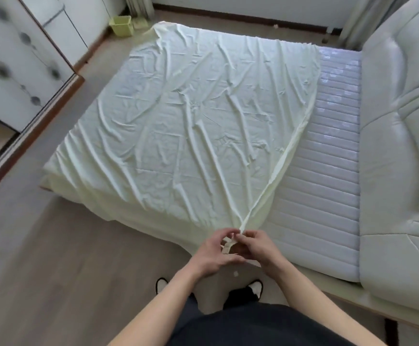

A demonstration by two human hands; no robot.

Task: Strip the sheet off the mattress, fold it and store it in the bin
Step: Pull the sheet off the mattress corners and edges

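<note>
A pale cream sheet (178, 121), heavily wrinkled, covers most of the mattress (328, 171). Its right edge is pulled off, baring a strip of quilted white mattress beside the headboard. That edge runs diagonally down to a corner gathered at the bed's near side. My left hand (213, 253) and my right hand (256, 248) meet there, both pinching the bunched corner between the fingers. The sheet's left part hangs over the foot of the bed. A light green bin (121, 25) stands on the floor far off, past the bed's far left corner.
A padded white headboard (403, 146) fills the right side. A wardrobe with sliding doors (16, 71) lines the left wall. Grey wood floor (53, 245) runs between wardrobe and bed. My feet stand at the bed's near edge.
</note>
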